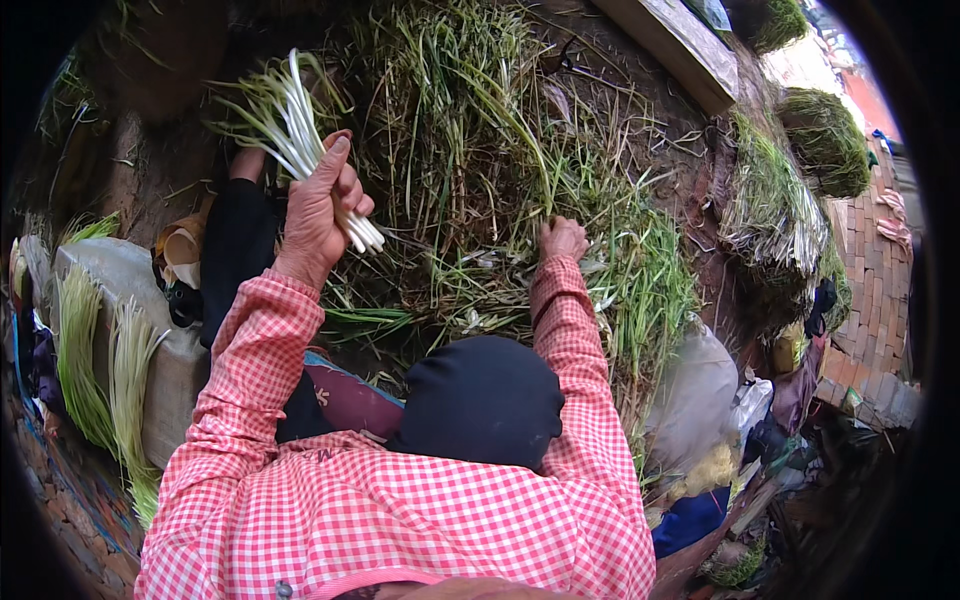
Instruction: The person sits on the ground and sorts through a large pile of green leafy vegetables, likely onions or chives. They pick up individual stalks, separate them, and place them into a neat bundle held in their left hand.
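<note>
My left hand (327, 199) is raised and closed around a bunch of white-stemmed leafy greens (298, 124). Their pale cut ends stick out below my fist, and the green leaves fan out at the upper left. Over the large heap of loose green stalks and dry straw-like trimmings (457, 172), my right hand (564, 238) is low, its fingers closed at the base of a long yellow-green stalk (534, 150). Its fingertips are partly hidden among the stalks. Both forearms are in pink checked sleeves.
At left, two bundles of pale stalks (126, 375) lie on a grey block-like surface (161, 274). Tied-looking bundles of greens (776, 199) stand at right, near a long wooden beam (675, 45). A clear plastic sheet (694, 382) lies at lower right, and brick paving (866, 277) beyond.
</note>
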The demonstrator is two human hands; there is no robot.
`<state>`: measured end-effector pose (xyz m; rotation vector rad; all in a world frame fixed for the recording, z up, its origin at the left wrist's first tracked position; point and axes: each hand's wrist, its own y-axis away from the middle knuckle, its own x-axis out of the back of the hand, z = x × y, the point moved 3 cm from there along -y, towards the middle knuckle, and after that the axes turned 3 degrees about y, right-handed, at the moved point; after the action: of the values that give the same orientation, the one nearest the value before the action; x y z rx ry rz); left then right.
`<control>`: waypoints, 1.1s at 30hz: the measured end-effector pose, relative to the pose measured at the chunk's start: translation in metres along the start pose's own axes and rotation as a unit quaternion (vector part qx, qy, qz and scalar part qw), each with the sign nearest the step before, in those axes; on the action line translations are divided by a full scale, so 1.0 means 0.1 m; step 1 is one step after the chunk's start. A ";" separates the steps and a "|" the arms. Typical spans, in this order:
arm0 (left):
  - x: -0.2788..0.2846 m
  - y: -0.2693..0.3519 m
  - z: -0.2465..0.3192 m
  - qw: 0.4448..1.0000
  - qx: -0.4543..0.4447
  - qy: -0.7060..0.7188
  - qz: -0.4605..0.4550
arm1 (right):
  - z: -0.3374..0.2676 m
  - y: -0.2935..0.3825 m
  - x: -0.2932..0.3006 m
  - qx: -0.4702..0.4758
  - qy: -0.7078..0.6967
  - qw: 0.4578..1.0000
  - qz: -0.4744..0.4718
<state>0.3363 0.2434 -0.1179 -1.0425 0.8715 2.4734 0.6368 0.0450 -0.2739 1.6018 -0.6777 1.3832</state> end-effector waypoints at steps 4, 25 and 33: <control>0.11 -0.05 -0.08 0.997 0.062 0.040 0.014 | 0.07 0.19 0.01 -0.005 -0.302 0.940 0.155; 0.11 0.01 -0.46 0.989 0.067 -0.126 0.038 | -0.89 1.43 0.37 0.269 -0.538 0.790 -0.117; 0.24 0.12 -0.78 0.971 0.092 -0.212 0.051 | -0.94 1.47 0.41 0.317 -0.519 0.786 -0.115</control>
<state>0.3558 0.1854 -0.1728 -0.3902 1.0046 2.4988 0.4768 0.0666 -0.1968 2.9226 -0.5847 0.4193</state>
